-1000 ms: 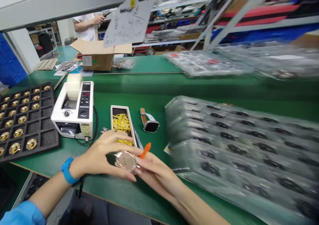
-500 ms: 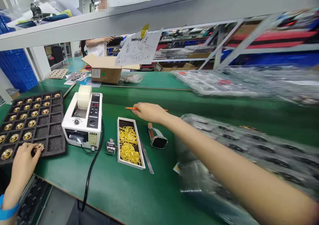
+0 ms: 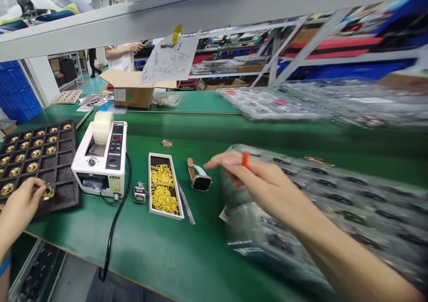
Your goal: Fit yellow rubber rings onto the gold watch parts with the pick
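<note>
At the left, my left hand (image 3: 22, 206) pinches a round gold watch-case-like part (image 3: 48, 191) between thumb and finger, over the black foam tray (image 3: 68, 193). Similar gold parts sit in several of its compartments. My right hand (image 3: 250, 170) is blurred, above the table beside the plastic-wrapped trays; a thin orange stick (image 3: 245, 160) shows between its fingers, foreshortened, its full shape hidden. A rose-gold ring-like part (image 3: 166, 143) lies on the green table behind the white box (image 3: 166, 184) of yellow rings. Near my right fingertips lies a smartwatch (image 3: 201, 182).
A white tape dispenser (image 3: 115, 159) stands beside the foam tray, its black cable (image 3: 113, 230) running over the table edge. A metal tally counter (image 3: 140, 193) and tweezers (image 3: 186, 204) flank the white box. Clear-wrapped trays (image 3: 321, 195) cover the right. A shelf beam (image 3: 100, 28) crosses above.
My right hand has moved right and nearer, away from the rose-gold part, which now lies uncovered on the table. The orange stick has turned in the hand. The left hand stays at the foam tray.
</note>
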`<state>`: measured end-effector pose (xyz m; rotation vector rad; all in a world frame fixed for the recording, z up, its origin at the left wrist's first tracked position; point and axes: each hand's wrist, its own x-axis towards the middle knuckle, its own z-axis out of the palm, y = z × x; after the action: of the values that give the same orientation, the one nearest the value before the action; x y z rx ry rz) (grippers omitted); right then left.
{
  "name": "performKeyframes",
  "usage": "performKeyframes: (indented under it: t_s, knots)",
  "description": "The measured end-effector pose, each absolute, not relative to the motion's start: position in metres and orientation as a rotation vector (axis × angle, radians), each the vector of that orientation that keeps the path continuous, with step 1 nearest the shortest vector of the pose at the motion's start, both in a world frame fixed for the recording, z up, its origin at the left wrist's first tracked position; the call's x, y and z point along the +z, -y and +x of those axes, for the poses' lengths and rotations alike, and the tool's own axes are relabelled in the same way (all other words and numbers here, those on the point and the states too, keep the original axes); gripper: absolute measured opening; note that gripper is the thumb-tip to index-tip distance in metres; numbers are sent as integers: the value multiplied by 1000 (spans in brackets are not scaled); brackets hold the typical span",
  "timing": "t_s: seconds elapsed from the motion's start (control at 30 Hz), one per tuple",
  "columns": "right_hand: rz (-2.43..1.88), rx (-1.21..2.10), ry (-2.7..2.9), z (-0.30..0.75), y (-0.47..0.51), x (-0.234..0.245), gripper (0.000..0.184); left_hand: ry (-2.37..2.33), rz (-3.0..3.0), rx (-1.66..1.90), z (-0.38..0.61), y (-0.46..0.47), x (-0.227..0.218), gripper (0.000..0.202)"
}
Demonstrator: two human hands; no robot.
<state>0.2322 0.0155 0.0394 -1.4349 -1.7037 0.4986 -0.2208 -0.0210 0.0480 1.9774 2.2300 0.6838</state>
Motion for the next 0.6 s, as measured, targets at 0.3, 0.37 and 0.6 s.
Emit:
performKeyframes:
  t_s: [0.3, 0.37, 0.6]
  knots:
    - [-1161, 1084, 1228, 204, 20, -7, 59, -987, 1362, 699, -27, 13, 23, 39]
    - [-1105, 1019, 1153, 202, 18, -14, 54, -959, 1227, 726, -12, -2, 7, 45]
    - [-1022, 915, 1202, 185, 34, -22, 24, -876, 962, 875, -2, -13, -8, 55]
